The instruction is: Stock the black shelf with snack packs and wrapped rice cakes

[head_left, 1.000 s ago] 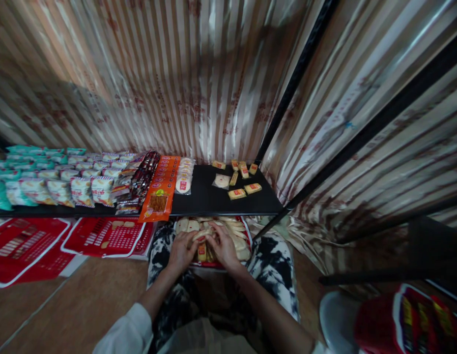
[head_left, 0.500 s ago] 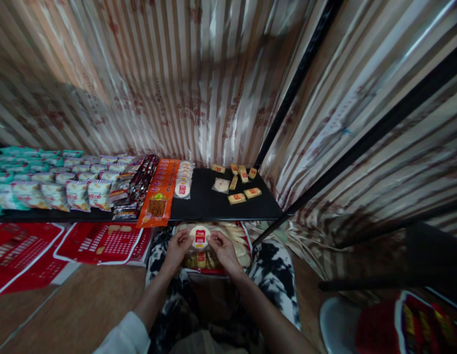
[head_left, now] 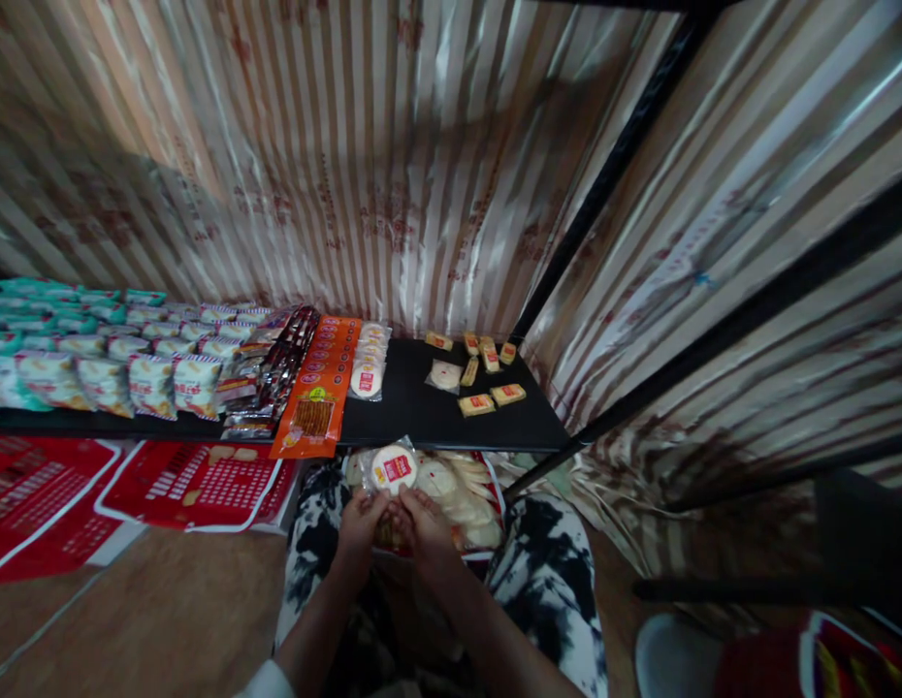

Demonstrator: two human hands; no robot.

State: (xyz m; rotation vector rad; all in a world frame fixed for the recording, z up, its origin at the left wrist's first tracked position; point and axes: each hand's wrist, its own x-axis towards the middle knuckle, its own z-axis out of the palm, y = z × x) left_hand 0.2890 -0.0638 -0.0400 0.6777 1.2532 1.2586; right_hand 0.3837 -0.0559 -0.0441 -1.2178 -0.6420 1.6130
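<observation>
Between my two hands is a round white rice cracker [head_left: 390,466] in a clear wrapper with a red label. My left hand [head_left: 364,519] pinches its lower left edge, and my right hand [head_left: 420,522] pinches the lower right edge close beside it. Below, between my knees, an open red-edged bag [head_left: 499,485] holds many more wrapped crackers, partly hidden by my hands. Just beyond, on the black shelf [head_left: 407,417], a short row of similar wrapped crackers [head_left: 367,378] lies beside an orange snack packet [head_left: 316,397].
Small yellow packets [head_left: 476,404] and one wrapped cracker [head_left: 445,375] lie on the shelf's right part. Rows of white and green snack packs [head_left: 196,386] fill the left. Red bags [head_left: 196,485] lie below the shelf. A black slanted pole [head_left: 640,397] crosses at right.
My hands have drawn closer together, now gripping the cracker from its lower edge, and the cracker has tilted. The view has shifted slightly.
</observation>
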